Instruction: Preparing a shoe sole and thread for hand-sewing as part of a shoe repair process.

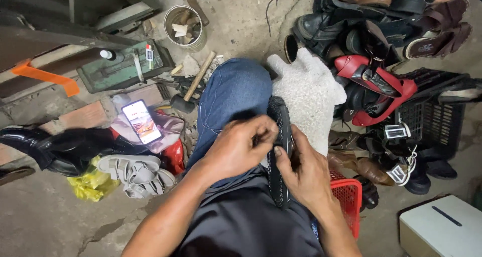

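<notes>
My left hand (236,149) pinches at the edge of a dark shoe (279,146) stood on its side across my knee (233,93); my right hand (301,171) grips its sole. Looks like mid-stitch along the rim: steady hold needed. Hammer (193,86), phone (142,121), grey sandals (133,172) left; shoe pile (381,76) right.

A black shoe sole (279,151) with pale stitching along its edge is held over blue jeans (233,93) and a dark grey garment (246,222). A white fleecy cloth (309,93) is seen beside a red shoe (374,83). A red basket (349,196), a yellow bag (90,184), grey sandals (133,171), a glossy black boot (55,146), an orange strip (45,76) and a green metal box (123,68) are also shown.
</notes>
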